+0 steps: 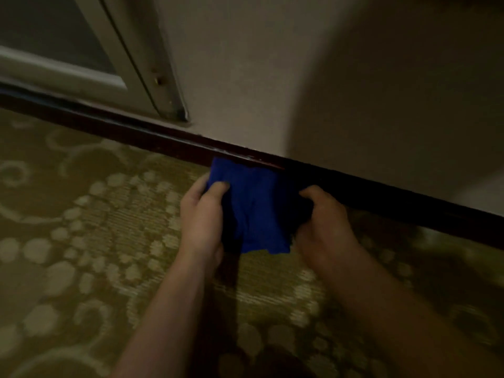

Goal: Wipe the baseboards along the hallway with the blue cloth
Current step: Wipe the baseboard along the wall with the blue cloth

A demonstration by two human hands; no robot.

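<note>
A blue cloth (253,205) hangs between my two hands, just in front of the dark brown baseboard (141,132) that runs diagonally from upper left to lower right. My left hand (203,216) grips the cloth's left edge, thumb on top. My right hand (323,222) grips its right edge, in shadow. The cloth's top edge reaches the baseboard's upper lip; whether it touches is unclear in the blur.
A beige wall (245,77) rises above the baseboard. A pale door and frame (128,64) with a hinge stand at the upper left. Patterned olive carpet (81,241) covers the floor below. The right side lies in deep shadow.
</note>
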